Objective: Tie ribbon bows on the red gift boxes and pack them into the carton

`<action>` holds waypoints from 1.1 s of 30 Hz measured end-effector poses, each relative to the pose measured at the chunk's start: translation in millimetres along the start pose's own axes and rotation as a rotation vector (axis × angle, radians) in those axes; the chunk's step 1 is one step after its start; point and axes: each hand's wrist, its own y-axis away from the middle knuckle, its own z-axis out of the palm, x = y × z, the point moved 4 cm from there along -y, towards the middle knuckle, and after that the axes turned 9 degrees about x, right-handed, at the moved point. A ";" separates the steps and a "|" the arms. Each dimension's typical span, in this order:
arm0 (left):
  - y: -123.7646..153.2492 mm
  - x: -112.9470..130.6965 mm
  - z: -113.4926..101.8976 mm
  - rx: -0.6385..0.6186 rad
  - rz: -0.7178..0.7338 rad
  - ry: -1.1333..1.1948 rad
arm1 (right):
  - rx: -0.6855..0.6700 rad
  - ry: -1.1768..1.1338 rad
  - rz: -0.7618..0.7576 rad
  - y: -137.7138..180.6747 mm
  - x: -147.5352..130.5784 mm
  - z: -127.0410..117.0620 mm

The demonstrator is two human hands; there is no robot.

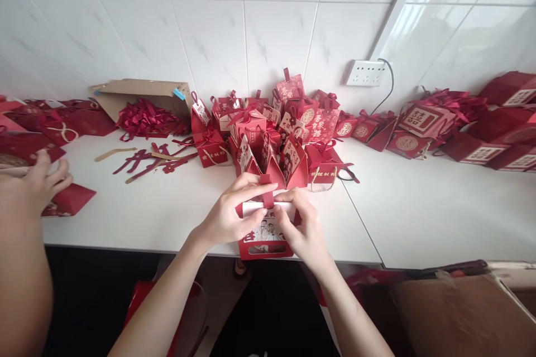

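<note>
A small red gift box [264, 237] with a printed picture on its front sits at the near edge of the white table [167, 206]. My left hand [228, 215] grips its top left, thumb and forefinger pinched by the red ribbon tab [267, 192] that stands up from the lid. My right hand [304, 226] holds the top right side, fingers curled over the lid. Just behind stands a heap of finished red boxes [272, 128] with ribbons and tags.
Another person's hand [36, 184] rests at the left on flat red box blanks [67, 201]. A brown carton [138, 95] spills red ribbons [144, 118]. More red boxes [464, 122] lie at the right. A wall socket [365, 73] with cable is behind. A cardboard box [464, 312] stands below right.
</note>
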 end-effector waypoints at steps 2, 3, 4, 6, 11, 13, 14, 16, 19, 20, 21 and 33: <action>0.4 -0.4 0.2 -0.001 0.000 0.012 | -0.006 0.003 -0.007 -0.1 -0.5 -0.5; 0.6 -0.5 0.2 -0.003 0.000 0.018 | -0.008 0.001 -0.005 -0.1 -0.5 -0.8; 0.7 -0.7 0.2 -0.006 0.000 0.023 | -0.009 -0.001 -0.003 0.0 -0.5 -1.0; 0.9 -1.2 0.3 -0.014 -0.003 0.027 | -0.014 -0.004 0.001 0.1 -0.3 -1.1; 1.3 -3.1 0.7 -0.027 -0.022 0.033 | -0.025 0.004 0.001 -0.2 0.6 0.0; 1.2 -3.1 0.6 -0.033 -0.026 0.034 | -0.023 0.003 -0.003 -0.6 0.7 0.1; 0.9 -2.7 0.3 -0.036 -0.024 0.033 | -0.023 0.002 -0.006 -0.7 0.8 -0.1; -0.4 -0.6 -1.0 -0.044 -0.009 0.024 | -0.026 0.002 -0.010 -0.8 0.8 -0.5; -3.9 3.3 -4.4 -0.071 0.015 -0.013 | -0.040 -0.001 -0.002 -0.9 1.0 -1.0; -5.2 4.3 -5.7 -0.087 0.017 -0.029 | -0.044 -0.002 0.004 -1.0 1.1 -1.0; -6.6 5.1 -6.9 -0.105 0.019 -0.045 | -0.048 -0.003 0.009 -1.1 1.2 -0.9; -9.2 -3.1 -6.7 -0.145 -0.116 0.087 | -0.079 -0.003 -0.031 -2.3 2.9 -0.7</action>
